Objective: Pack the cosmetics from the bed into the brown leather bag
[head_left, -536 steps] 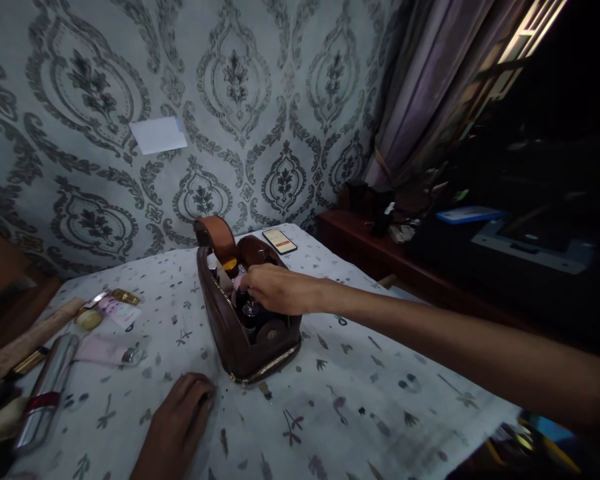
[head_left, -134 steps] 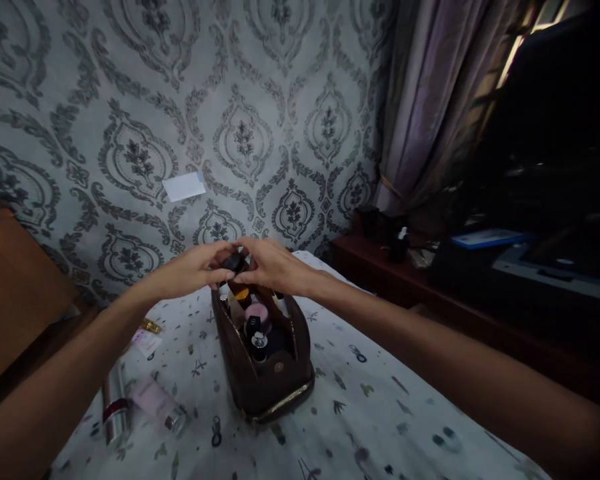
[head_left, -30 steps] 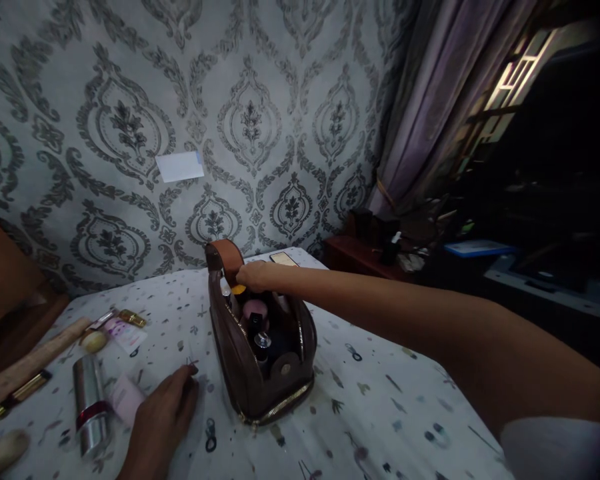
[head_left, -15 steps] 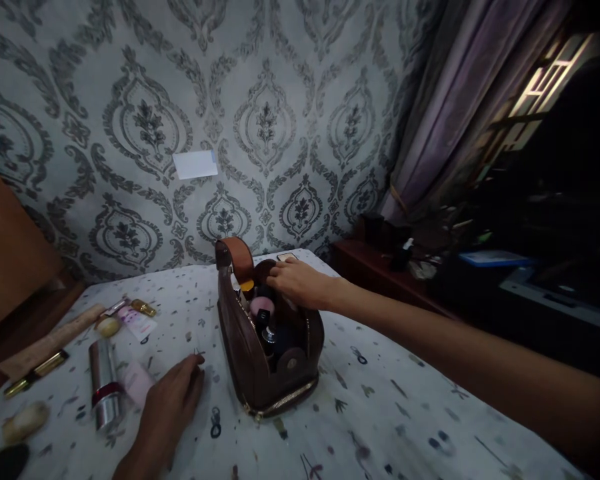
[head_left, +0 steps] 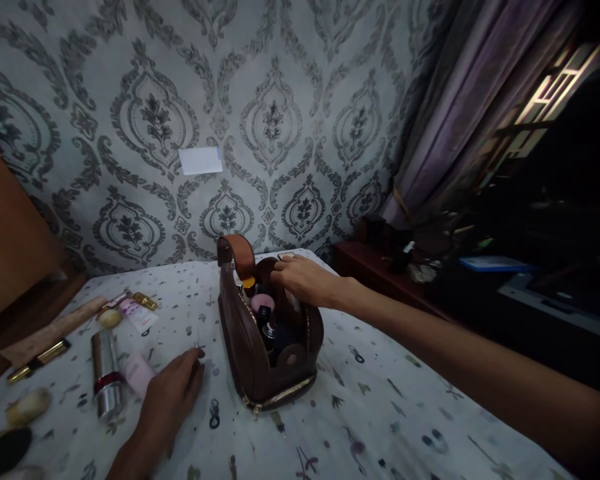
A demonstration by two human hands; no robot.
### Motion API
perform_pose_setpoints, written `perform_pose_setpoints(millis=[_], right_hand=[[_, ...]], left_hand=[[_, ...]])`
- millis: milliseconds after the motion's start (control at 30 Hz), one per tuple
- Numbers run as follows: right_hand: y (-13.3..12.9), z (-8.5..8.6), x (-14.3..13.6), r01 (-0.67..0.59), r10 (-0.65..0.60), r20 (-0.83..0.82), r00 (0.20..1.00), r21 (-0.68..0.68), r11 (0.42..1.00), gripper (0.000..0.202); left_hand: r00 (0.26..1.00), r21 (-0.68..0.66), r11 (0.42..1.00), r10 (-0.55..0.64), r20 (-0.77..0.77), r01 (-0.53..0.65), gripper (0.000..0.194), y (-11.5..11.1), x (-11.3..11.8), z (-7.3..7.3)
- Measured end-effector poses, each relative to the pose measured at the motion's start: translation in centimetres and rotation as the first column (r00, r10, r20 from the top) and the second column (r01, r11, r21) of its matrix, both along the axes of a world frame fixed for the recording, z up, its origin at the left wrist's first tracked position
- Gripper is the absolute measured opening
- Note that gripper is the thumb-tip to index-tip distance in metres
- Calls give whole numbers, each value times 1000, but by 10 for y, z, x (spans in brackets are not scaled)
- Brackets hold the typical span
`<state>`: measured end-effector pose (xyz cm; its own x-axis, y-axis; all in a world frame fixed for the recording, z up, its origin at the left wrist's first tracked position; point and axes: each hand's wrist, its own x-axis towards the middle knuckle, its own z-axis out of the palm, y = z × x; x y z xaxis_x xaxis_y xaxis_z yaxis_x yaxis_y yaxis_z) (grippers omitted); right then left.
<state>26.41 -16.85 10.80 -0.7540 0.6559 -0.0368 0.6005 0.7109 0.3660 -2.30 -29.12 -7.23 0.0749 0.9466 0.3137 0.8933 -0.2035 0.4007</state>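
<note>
A brown leather makeup bag (head_left: 250, 353) stands unzipped on the patterned sheet. Inside it I see a pink round item (head_left: 263, 303), a yellow cap (head_left: 249, 285) and a small bottle with a shiny collar (head_left: 269, 331). My right hand (head_left: 300, 277) is at the bag's far right rim, its fingers curled over the edge and closed on it; the fingertips are partly hidden. My left hand (head_left: 177, 383) rests on the sheet left of the bag, holding nothing, fingers loosely extended. Beside its wrist lies a pale pink tube (head_left: 139, 373), partly covered.
Left on the sheet (head_left: 350, 420) lie a silver cylinder with a red band (head_left: 107, 377), a gold-and-black tube (head_left: 39, 361), a white-and-purple tube (head_left: 139, 313), a gold bottle (head_left: 145, 301) and sponges. A patterned wall (head_left: 275, 120) rises behind; a dark red ledge (head_left: 350, 260) stands right.
My right hand has shifted slightly up along the bag's rim, showing more of the bag's inside. My left hand stays in place. The view has moved a little.
</note>
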Motion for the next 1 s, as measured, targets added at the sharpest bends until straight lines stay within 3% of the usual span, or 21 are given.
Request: perform_pose_setpoints(millis=[200, 333, 467, 567, 667, 767, 900, 1000], right_hand=[[4, -6, 2, -17, 15, -56, 998, -43, 999, 24], [0, -6, 5, -59, 52, -160, 986, -40, 997, 24], [-15, -5, 3, -186, 184, -315, 931, 23, 982, 27], [-36, -7, -7, -281, 289, -445, 848, 86, 956, 32], [-66, -14, -27, -401, 397, -568, 721, 126, 907, 33], [-95, -30, -55, -526, 421, -659, 624, 46, 850, 35], [-118, -57, -99, -625, 361, -755, 548, -83, 776, 37], [-123, -73, -131, -662, 262, -834, 485, -155, 733, 31]], left_hand=[[985, -41, 999, -13, 172, 20, 25, -2, 5, 16], [873, -8, 999, -24, 488, 32, 20, -1, 3, 33], [805, 5, 998, 50, 591, -65, 25, 1, -21, 42], [758, 23, 992, 78, 648, -121, 30, -2, -47, 44], [745, 45, 984, 100, 660, -171, 28, -12, -62, 42], [777, 72, 977, 115, 619, -203, 20, -25, -62, 35], [871, 113, 978, 104, 480, -178, 18, -36, -44, 23], [935, 150, 984, 38, 353, -97, 18, -37, -30, 12]])
